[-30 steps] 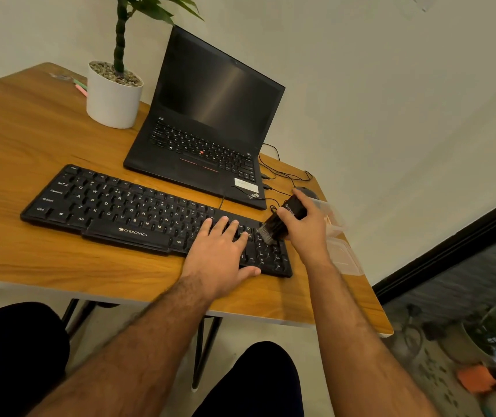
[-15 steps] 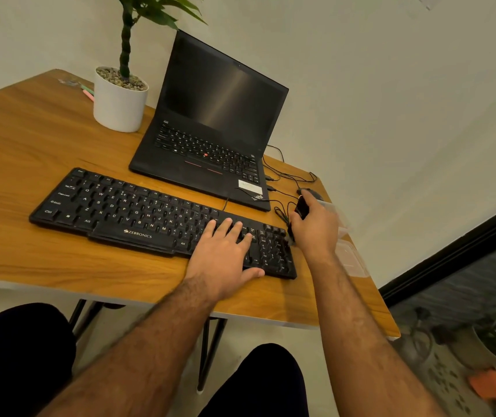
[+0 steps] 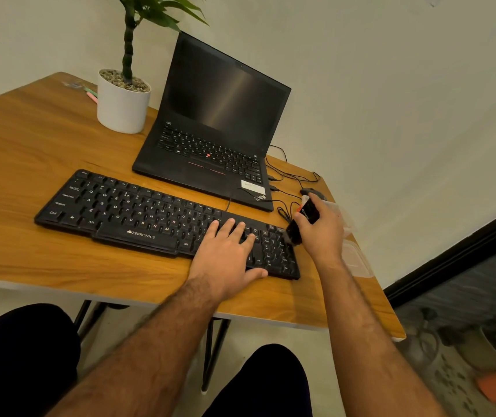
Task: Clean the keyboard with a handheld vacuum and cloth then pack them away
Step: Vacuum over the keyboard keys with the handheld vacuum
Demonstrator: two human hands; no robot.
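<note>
At a wooden desk (image 3: 30, 139), our left hand (image 3: 225, 257) lies flat on the right end of the black keyboard (image 3: 138, 212), fingers straight and spread over the keys. Our right hand (image 3: 322, 230) grips the small black vacuum (image 3: 303, 219), its brush end touching the keyboard's far right edge, near the open laptop (image 3: 219, 130).

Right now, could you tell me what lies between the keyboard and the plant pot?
In the head view, only bare wooden table lies between the keyboard and the plant pot.
</note>
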